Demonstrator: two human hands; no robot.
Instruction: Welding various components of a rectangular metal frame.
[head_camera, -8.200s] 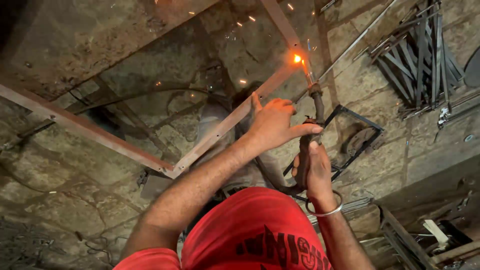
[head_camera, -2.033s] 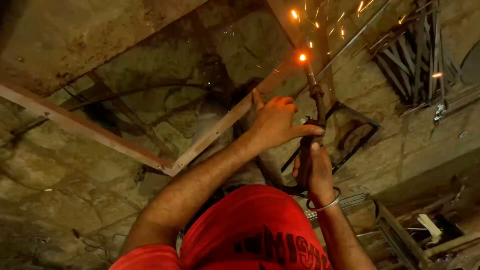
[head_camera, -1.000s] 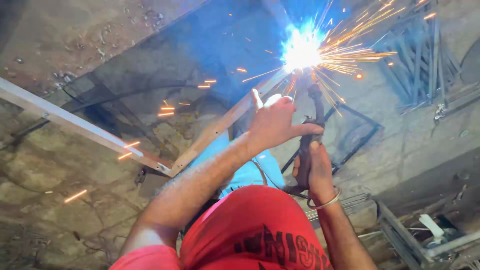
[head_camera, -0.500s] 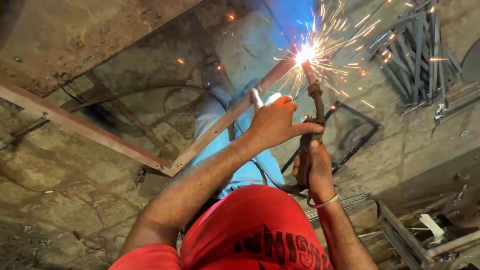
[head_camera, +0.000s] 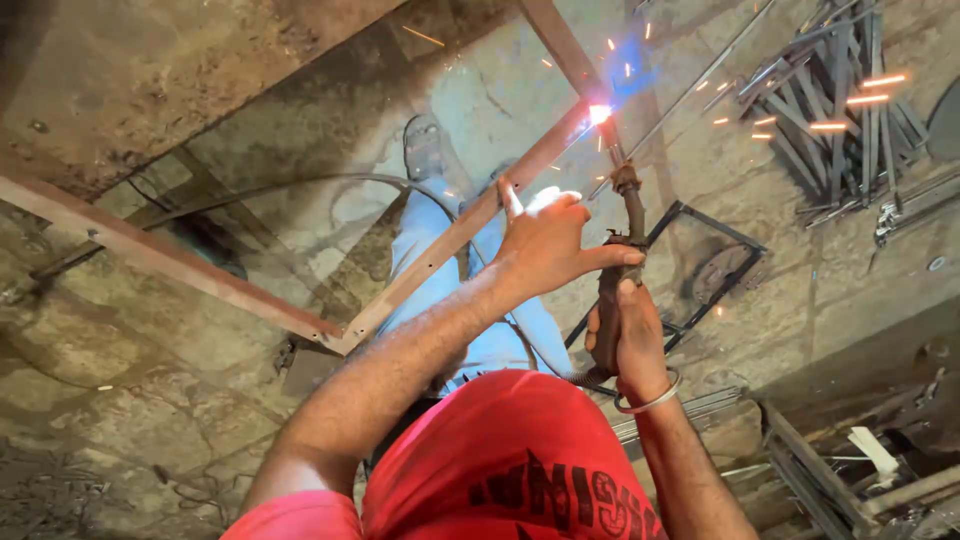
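At frame joint | right hand (head_camera: 628, 330) clamped on electrode holder (head_camera: 620, 270) | left hand (head_camera: 545, 245) fingers apart, steadying holder top | rod tip lost in arc glare (head_camera: 600, 113)

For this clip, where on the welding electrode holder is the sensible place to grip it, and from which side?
Grip the electrode holder on its thick lower handle, coming from below, at the cable end. The rod and the bright arc sit at its far, upper tip against the metal frame, throwing sparks. The right hand wraps that handle; the left hand steadies it higher up, its thumb on the holder.
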